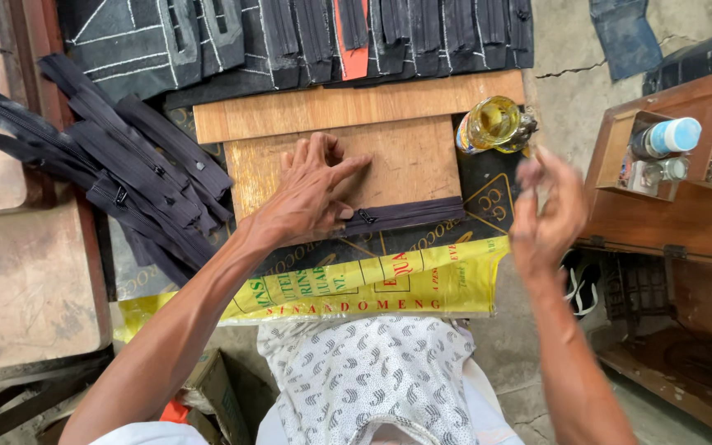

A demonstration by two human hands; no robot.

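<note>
Hands at work: our left hand (311,194) lies flat, fingers spread, pressing a black zipper (409,214) onto the wooden board (405,161); our right hand (545,210) hovers blurred beside it, loosely open, holding nothing. Below, a yellow printed plastic sheet (389,284) lies crosswise; a jar of yellow liquid (492,124) stands at the board's corner.

A long yellow plastic bag (389,288) with red and black print lies flat just below the left hand's fingers (323,169). A black sheet with yellow print (488,206) lies between the fingers of both hands, partly under the yellow bag. A round clear bottle with a blue and yellow label (492,124) lies just above the right hand's fingers (550,169).
</note>
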